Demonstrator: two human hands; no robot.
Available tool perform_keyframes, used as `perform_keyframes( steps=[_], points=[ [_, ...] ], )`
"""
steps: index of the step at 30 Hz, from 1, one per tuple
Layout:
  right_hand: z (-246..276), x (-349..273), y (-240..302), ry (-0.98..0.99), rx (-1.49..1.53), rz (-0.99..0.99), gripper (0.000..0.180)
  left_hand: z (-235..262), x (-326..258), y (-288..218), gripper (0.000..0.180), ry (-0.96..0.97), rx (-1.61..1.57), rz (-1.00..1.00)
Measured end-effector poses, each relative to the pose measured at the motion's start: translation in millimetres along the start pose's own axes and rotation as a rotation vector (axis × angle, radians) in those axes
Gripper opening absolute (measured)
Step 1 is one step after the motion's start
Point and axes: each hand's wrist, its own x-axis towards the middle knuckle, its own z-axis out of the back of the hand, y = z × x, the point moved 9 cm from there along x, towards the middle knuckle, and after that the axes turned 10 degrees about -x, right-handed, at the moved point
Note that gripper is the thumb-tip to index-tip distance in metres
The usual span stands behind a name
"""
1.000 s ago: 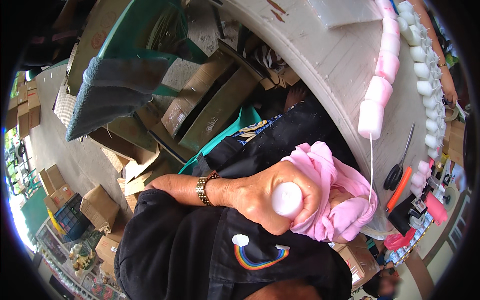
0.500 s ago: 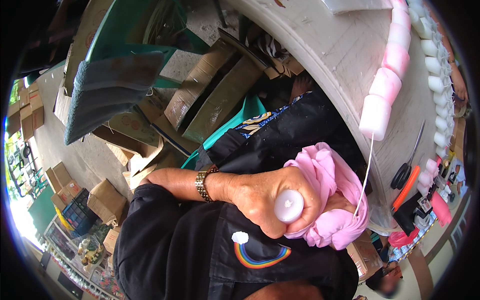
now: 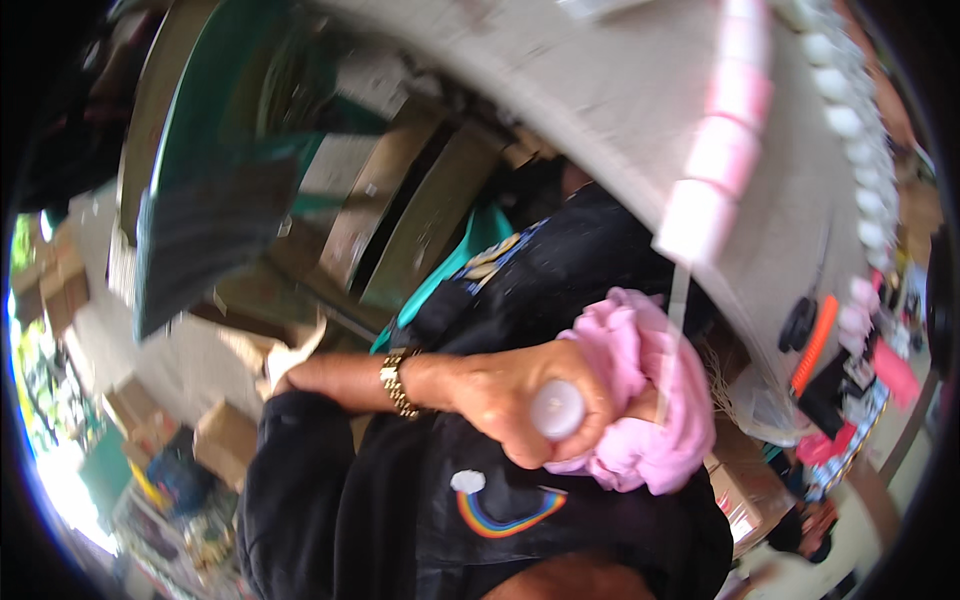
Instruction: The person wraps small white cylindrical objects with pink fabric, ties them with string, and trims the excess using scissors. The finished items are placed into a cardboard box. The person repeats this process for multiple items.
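In the head view, the left hand [image 3: 505, 398] is clamped around a pale candle [image 3: 557, 409] beside a bunched pink cloth [image 3: 668, 452], which mostly hides the right hand [image 3: 643, 404], its grip unclear. Pink-tinged candles [image 3: 722, 152] already line up on the right surface [image 3: 590, 95]; their cord [image 3: 673, 345] reaches the cloth, but whether the held candle is joined stays hidden.

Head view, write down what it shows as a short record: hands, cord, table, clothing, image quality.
Left hand: closed around a pale candle-like cylinder, its end facing the camera
Left wrist: gold-coloured watch
Right hand: mostly hidden by pink cloth; some skin shows, grip unclear
Cord: pale, runs from a pink-and-white cylinder row to the cloth
Table: holds that row, white pieces, black-handled scissors
Clothing: black, rainbow motif
Image: motion-blurred
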Motion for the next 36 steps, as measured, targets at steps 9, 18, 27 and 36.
perform_keyframes(
  steps=[9, 18, 27, 36],
  points=[
    [55.1, -34.1, -2.0, -0.769, -0.594, 0.246, 0.018, 18.6, -25.3, -64.5, 0.062, -0.538, 0.354, -0.344],
    [83.1, -133.8, -130.9, -1.42, -0.729, -0.169, 0.047, 32.8, -19.7, -47.5, 0.052, -0.564, 0.548, -0.415],
    [21.7, -84.4, -102.2, -0.488, -0.805, -0.012, 0.026, -2.5, -2.1, -23.4, 0.052, -0.434, 0.498, -0.356],
    [80.1, -119.8, 52.9, -1.065, -0.796, 0.438, 0.043, -77.8, 89.6, -199.6, 0.041, -0.098, 0.248, -0.713]
  ],
)
